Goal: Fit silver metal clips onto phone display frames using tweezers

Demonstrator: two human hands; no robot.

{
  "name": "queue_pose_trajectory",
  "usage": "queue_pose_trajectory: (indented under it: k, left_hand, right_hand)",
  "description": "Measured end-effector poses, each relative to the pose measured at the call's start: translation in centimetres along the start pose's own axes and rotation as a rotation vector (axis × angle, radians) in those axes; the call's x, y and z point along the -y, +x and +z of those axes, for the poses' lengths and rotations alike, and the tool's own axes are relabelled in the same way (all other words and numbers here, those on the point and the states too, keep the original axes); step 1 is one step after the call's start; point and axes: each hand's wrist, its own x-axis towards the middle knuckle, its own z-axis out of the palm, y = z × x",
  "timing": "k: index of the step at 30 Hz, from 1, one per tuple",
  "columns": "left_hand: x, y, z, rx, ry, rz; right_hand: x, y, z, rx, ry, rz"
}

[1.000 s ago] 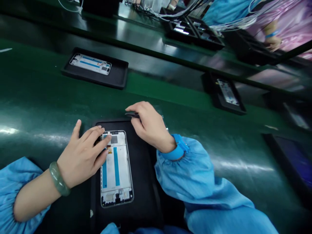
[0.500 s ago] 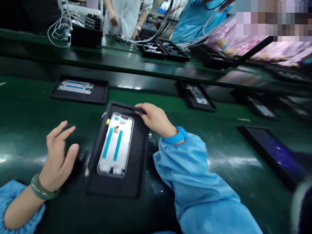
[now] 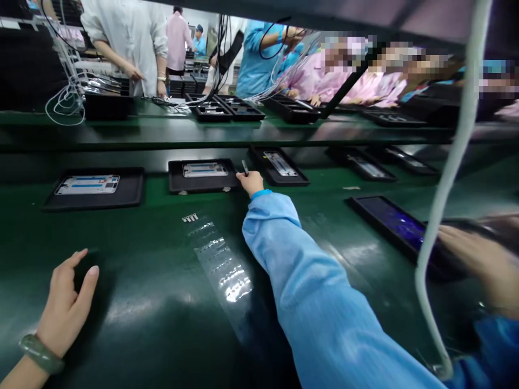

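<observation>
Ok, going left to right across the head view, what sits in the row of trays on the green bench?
Black tray with a phone frame → second framed tray → third framed tray → fourth framed tray → fifth framed tray

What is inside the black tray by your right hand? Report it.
The black tray by the right hand holds a phone frame, lying flat, white with blue strips. The tray floor under it is covered, so nothing beneath shows.

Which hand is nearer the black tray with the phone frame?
Right. The right hand is just beside the tray's right end; the left hand rests well away on the green bench, lower left.
</observation>
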Motion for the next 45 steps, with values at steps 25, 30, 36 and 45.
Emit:
queue_pose_trajectory:
  k: [25, 30, 36, 45]
  left_hand:
    - [0.7, -0.1, 1.4, 0.074, -0.03, 0.114]
    - [0.6, -0.1, 1.3, 0.079, -0.023, 0.119]
    - [0.4, 0.0, 1.3, 0.073, -0.026, 0.133]
    - [0.6, 0.4, 0.1, -0.102, -0.092, 0.128]
  right_hand:
    - [-5.5, -1.4, -7.6, -0.187, -0.316, -0.426]
    - [-0.6, -7.1, -10.8, -0.181, -0.316, -0.649]
    - [4.4, -18.7, -13.1, -0.011, -0.214, -1.12]
    - [5.9, -33.8, -9.1, 0.359, 0.007, -1.772]
